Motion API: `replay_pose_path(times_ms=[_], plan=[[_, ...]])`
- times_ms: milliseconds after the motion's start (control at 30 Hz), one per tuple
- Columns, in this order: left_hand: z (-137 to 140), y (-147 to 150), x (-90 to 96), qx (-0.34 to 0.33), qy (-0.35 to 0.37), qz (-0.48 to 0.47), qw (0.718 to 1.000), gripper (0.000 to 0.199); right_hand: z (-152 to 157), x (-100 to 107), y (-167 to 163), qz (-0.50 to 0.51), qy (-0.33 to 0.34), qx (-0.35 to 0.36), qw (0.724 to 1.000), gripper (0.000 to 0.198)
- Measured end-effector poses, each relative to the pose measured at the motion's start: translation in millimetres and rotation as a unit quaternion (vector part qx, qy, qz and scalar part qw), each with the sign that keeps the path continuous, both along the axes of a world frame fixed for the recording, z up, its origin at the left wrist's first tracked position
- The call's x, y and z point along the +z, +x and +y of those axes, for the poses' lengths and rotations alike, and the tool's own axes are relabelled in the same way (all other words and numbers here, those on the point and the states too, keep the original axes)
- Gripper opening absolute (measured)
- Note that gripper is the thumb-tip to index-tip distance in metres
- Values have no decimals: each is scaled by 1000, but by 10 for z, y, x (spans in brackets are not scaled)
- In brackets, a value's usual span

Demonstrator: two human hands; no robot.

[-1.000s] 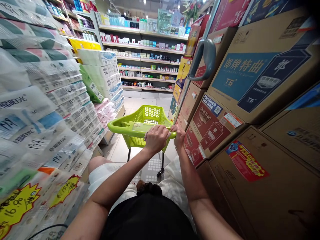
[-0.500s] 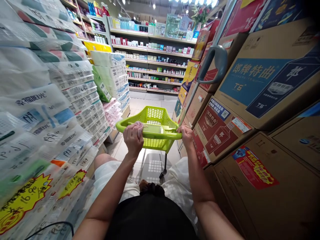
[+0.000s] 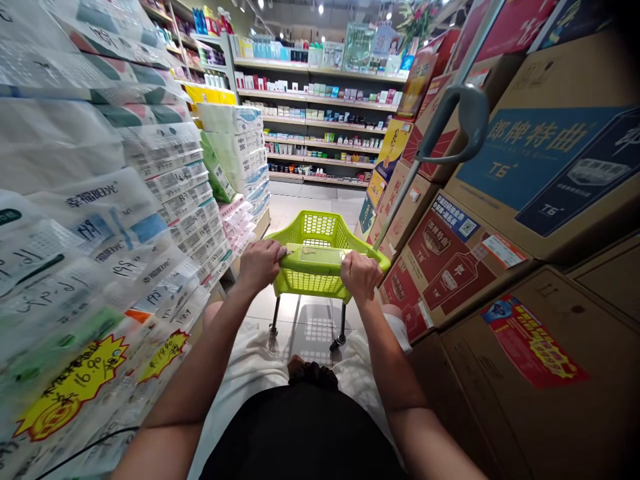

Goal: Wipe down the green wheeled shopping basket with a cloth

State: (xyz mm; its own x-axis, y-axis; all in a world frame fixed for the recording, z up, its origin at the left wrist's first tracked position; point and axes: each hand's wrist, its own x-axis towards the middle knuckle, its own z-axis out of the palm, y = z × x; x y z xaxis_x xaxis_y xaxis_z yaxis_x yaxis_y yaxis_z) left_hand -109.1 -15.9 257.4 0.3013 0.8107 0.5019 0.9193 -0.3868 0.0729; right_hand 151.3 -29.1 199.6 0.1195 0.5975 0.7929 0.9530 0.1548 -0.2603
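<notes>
The handlebar point(image 3: 313, 267) is gripped by the left hand point(image 3: 261, 265) and the right hand point(image 3: 361, 273), set apart along it; cart-steering is judged to be the step in hand. The green cart point(image 3: 320, 283) is flanked by wrapped packs point(image 3: 107, 230) and cartons point(image 3: 443, 257); for any push toward the far shelves point(image 3: 280, 66), an even, straight-ahead pressure seems called for.

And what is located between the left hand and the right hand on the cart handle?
In the head view, the middle of the green handle, with a pale panel, lies between the left hand and the right hand.
</notes>
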Motion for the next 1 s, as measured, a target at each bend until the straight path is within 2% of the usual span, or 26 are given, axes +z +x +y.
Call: replay_pose_path(times_ms=[67, 167, 233, 300, 400, 500, 600, 667, 733, 833, 933, 1000], plan=[[101, -9, 181, 2, -97, 61, 993, 30, 8, -9, 40, 2, 5, -12, 1000, 32], [310, 105, 362, 0, -224, 109, 968, 40, 25, -27, 94, 4, 12, -20, 1000, 30], [428, 194, 428, -26, -285, 122, 950, 45, 45, -47, 151, -8, 19, -22, 1000, 29], [466, 261, 451, -45, -306, 131, 942, 46, 72, -69, 223, -22, 27, -25, 999, 29], [322, 318, 345, -30, -233, 122, 964, 47, 121, -106, 331, -32, 40, -27, 998, 30], [33, 325, 12, -4, -75, 38, 996, 44, 167, -143, 409, -26, 43, -25, 998, 32], [-189, 255, -388, -3, 96, -85, 992, 38, 195, -171, 451, -16, 37, -13, 999, 31], [-225, 172, -509, -14, 143, -120, 982, 34, 206, -176, 462, -18, 34, 1, 999, 30], [-174, 87, -433, -20, 105, -101, 989, 33, 215, -171, 461, -28, 32, 10, 999, 30], [15, 28, -52, -14, -56, -8, 998, 37, 226, -155, 451, -36, 30, 5, 999, 31], [238, 80, 329, -19, -207, 99, 973, 44, 224, -155, 453, -36, 35, -2, 999, 31], [330, 125, 454, -42, -271, 133, 953, 46, 214, -167, 470, -33, 41, -5, 999, 31]])
